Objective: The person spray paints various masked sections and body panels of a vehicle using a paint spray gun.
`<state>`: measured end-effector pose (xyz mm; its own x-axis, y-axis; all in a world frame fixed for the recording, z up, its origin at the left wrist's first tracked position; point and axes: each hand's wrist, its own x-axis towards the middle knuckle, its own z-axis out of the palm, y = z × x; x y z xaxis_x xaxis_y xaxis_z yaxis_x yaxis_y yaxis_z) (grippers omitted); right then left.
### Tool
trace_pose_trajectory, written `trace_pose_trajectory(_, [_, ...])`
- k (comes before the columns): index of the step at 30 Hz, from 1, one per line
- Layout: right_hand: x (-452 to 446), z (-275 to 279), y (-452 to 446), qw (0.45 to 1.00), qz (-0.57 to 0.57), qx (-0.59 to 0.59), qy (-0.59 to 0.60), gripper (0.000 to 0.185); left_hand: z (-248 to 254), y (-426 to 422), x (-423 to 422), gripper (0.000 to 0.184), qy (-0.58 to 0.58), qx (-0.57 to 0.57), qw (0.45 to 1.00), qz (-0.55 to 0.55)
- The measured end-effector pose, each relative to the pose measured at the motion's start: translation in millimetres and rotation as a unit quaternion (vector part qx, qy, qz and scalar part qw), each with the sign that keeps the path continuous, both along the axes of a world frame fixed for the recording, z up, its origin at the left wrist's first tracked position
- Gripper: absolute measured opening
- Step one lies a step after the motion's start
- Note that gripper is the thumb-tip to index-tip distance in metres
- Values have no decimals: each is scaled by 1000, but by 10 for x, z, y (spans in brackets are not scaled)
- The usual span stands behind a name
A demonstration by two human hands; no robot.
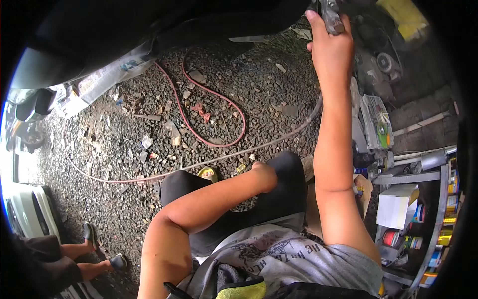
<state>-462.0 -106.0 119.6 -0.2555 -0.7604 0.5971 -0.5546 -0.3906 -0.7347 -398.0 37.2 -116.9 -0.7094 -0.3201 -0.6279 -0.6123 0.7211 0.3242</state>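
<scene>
At the top right, my right hand [332, 47] reaches forward with its fingers wrapped round a grey metal tool [332, 17], which is cut off by the frame's top edge. My left hand [264, 177] is curled closed by my bent knee [289, 172]; anything inside it is hidden. Just left of this hand, a small yellow-rimmed can [207, 174] sits beside my other knee.
A red hose [243, 127] loops over the gravel [264, 89]. Dark bodywork [199, 25] overhangs at top, with newspaper [107, 79] along it. Shelves [438, 209] with tins and a white box [396, 207] stand right. Another person's legs [84, 269] and a white car [32, 209] are left.
</scene>
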Motion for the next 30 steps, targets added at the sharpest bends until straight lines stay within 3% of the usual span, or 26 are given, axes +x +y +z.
trace_pose_trajectory(4, [-235, -309, 55, 999, -3, 14, 36, 35, 43, -1, 22, 28, -8, -11, 1000, 11])
trace_pose_trajectory(7, [-339, -475, 333, 982, 94, 149, -70, 37, -30, -41, 3, 28, -29, 4, 999, 32])
trace_pose_trajectory(11, [-551, -609, 389, 958, 188, 184, -115, 35, -104, -55, 9, 27, -22, -14, 999, 36])
trace_pose_trajectory(20, [-1166, -854, -229, 985, 61, 65, -151, 29, -36, -11, 74, 23, 13, -55, 997, 59])
trace_pose_trajectory(22, [-1242, -880, -313, 985, -22, 61, -159, 31, 2, 9, 82, 21, 26, -57, 995, 77])
trace_pose_trajectory(28, [-1307, -1074, -345, 985, -43, 106, -127, 37, -31, 18, 136, 17, 22, -44, 996, 79])
trace_pose_trajectory(30, [-1215, -1186, -264, 989, -2, 99, -113, 34, -17, 14, 164, 17, 23, -45, 995, 92])
